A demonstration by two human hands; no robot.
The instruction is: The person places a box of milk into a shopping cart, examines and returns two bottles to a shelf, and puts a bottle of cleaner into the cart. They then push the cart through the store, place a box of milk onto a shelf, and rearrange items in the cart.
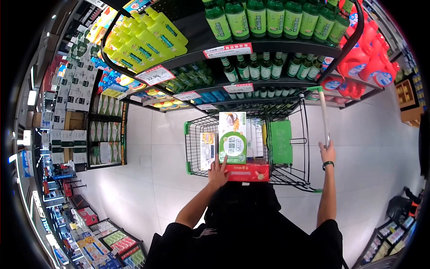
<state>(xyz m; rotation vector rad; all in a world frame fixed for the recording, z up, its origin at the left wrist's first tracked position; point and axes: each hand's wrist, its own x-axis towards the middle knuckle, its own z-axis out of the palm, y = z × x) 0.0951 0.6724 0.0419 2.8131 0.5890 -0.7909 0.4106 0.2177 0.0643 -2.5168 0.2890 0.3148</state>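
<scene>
Below the shelves stands a black wire shopping cart point(193, 150) with green corners and a green seat panel point(281, 142). Inside it a white and green milk carton box point(233, 127) lies beside a smaller white box point(207, 150), with a red box point(253, 172) along the near side and white packs point(256, 139) to the right. My left hand point(218, 174) rests with fingers spread on the milk box's lower edge, beside the red box. My right hand point(327, 152), with a dark band at the wrist, is closed round the cart's pale handle bar point(324, 116).
Ahead, a curved black shelf point(188, 58) holds green bottles point(256, 20) and yellow-green pump bottles point(148, 38). Red jugs point(358, 60) stand at the right. Stacked cartons point(74, 96) line the left. Pale floor tiles point(148, 193) surround the cart.
</scene>
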